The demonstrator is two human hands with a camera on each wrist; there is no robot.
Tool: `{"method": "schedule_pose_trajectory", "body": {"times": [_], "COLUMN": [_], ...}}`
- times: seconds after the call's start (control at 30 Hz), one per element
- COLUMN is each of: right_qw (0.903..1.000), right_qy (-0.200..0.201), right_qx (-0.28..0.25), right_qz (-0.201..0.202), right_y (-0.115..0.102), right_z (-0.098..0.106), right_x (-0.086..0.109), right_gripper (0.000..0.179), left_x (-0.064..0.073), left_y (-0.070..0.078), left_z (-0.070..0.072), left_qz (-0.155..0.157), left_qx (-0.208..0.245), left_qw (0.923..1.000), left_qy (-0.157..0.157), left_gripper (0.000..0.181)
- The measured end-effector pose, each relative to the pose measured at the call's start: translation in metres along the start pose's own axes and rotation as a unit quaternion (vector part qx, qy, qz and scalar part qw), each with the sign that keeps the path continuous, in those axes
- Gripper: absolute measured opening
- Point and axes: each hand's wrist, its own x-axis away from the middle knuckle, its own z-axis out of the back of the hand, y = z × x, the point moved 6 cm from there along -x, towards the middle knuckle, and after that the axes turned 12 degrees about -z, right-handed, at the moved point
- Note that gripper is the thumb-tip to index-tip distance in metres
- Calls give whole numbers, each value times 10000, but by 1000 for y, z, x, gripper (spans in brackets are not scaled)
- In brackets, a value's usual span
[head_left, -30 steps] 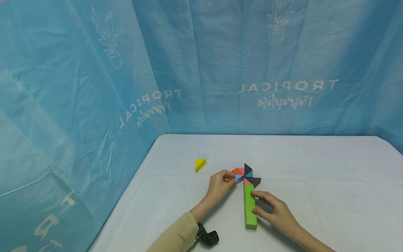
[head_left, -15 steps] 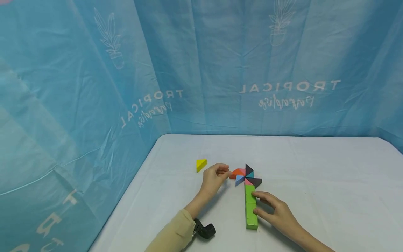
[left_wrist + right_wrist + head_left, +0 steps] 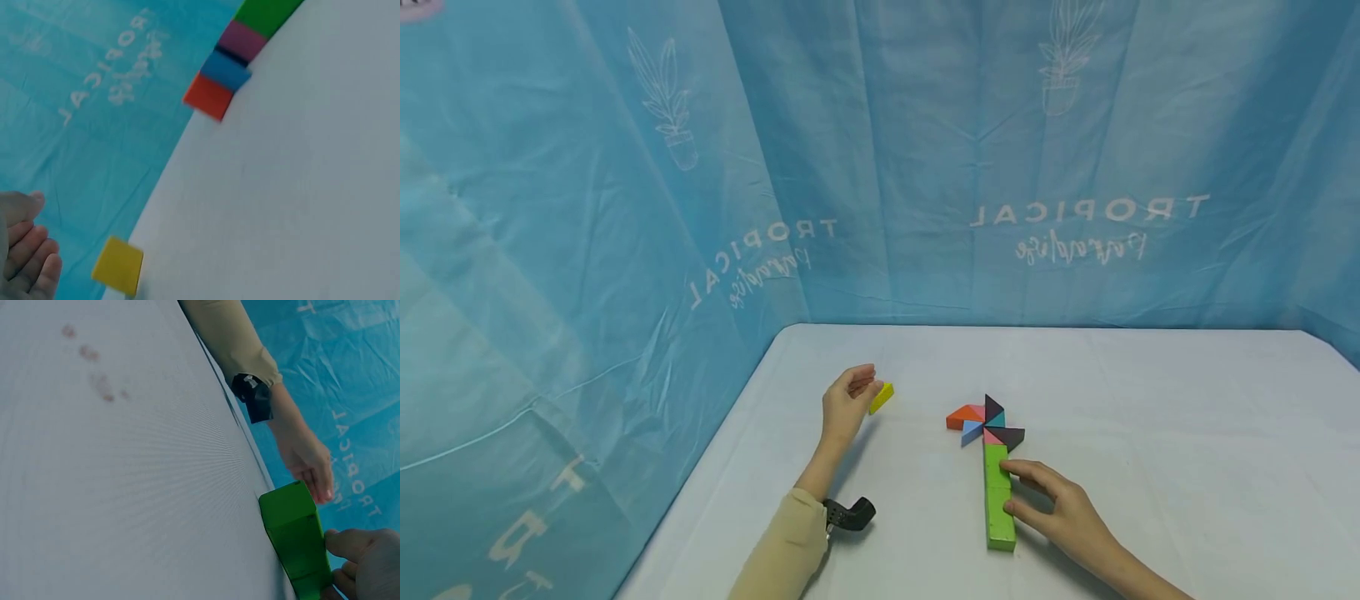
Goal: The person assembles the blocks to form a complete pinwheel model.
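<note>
My left hand [image 3: 844, 404] hovers beside a yellow triangular block [image 3: 882, 398] at the table's left, partly covering it in the head view. In the left wrist view a gap separates its loosely bent fingers from the yellow block [image 3: 118, 265]. Two green blocks [image 3: 999, 512] lie end to end; thumb and fingertips of my right hand [image 3: 1063, 504] touch their right side. Beyond the green blocks, triangular blocks form a pinwheel: orange [image 3: 959, 418], light blue [image 3: 971, 432], teal [image 3: 997, 419], black [image 3: 992, 407], and pink [image 3: 991, 437] among them. The right wrist view shows the green blocks [image 3: 297, 534] close up.
A white cloth covers the table [image 3: 1150, 433]. Blue printed curtains [image 3: 917, 167] hang along its back and left. A black wrist device [image 3: 852, 514] sticks out from the left sleeve [image 3: 786, 542].
My left hand has let go of the light blue triangular block and moved left to the yellow one. My right hand stays at the green blocks.
</note>
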Motion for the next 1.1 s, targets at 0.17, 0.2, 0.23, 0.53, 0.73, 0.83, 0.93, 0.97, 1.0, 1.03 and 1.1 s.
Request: {"method": "schedule_pose_trajectory", "body": {"times": [0.17, 0.2, 0.23, 0.53, 0.73, 0.83, 0.93, 0.97, 1.0, 1.03, 1.1], "right_qw": [10000, 10000, 10000, 10000, 9998, 9999, 9997, 9996, 9996, 9995, 9996], "right_qy": [3, 8, 10, 12, 10, 16, -14, -20, -31, -40, -54], "right_qx": [26, 35, 45, 32, -2, 37, 0, 3, 1, -12, -15], "right_qz": [-21, -15, -3, -43, -174, -154, -263, -269, -285, -301, -287], "right_y": [-1, -1, -1, 0, 1, 2, 3, 3, 3, 3, 2], "right_z": [0, 1, 1, 1, 0, 0, 0, 0, -1, -1, 0], "right_x": [-1, -1, -1, -1, -1, -2, -2, -2, -2, -2, -1], "right_gripper": [46, 46, 46, 45, 45, 45, 45, 46, 46, 46, 45], "left_x": [5, 6, 8, 15, 17, 17, 18, 18, 18, 18, 19], "left_y": [-30, -39, -47, -76, -72, -72, -73, -73, -74, -74, -74], "left_z": [9, 9, 8, 5, 2, 2, 2, 2, 2, 2, 2], "left_qz": [423, 499, 579, 864, 695, 644, 614, 618, 615, 613, 577], "left_qx": [46, -16, -85, -404, -594, -572, -593, -608, -617, -614, -646], "left_qw": [9982, 9972, 9961, 9885, 9857, 9863, 9867, 9867, 9869, 9872, 9874], "left_qy": [-422, -554, -664, -1170, -1419, -1410, -1384, -1372, -1356, -1341, -1326], "left_gripper": [43, 47, 50, 60, 58, 55, 53, 52, 52, 51, 50]}}
